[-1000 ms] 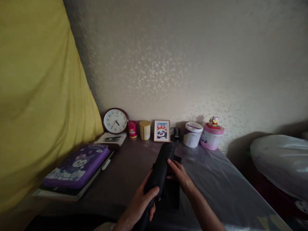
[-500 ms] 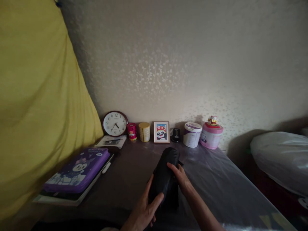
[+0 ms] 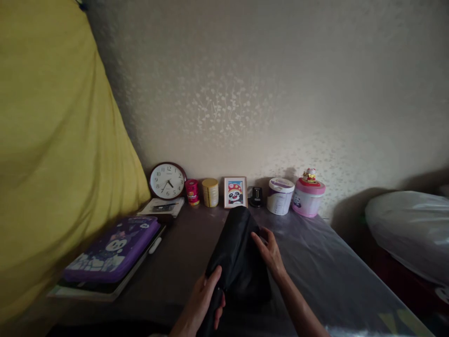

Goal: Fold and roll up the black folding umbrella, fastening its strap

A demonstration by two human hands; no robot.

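A black folding umbrella is tilted over the table, its top pointing away from me. Its dark handle comes down toward me through my left hand, whose fingers wrap round the lower end with the thumb on top. The cloth is partly loose, and a wide flap hangs down on the right side. My right hand pinches the cloth along that right edge, thumb on the near face; the other fingertips are partly hidden behind the fabric.
Along the wall stand a round clock, a red tin, a yellow canister, a framed panda picture, a white tub and a pink tub. A purple case lies left on books, beside a white marker.
The umbrella's cloth has gone from a tight roll to a looser, wider shape with a flap spread right. My right hand has shifted slightly right and up. The handle now shows below my left hand.
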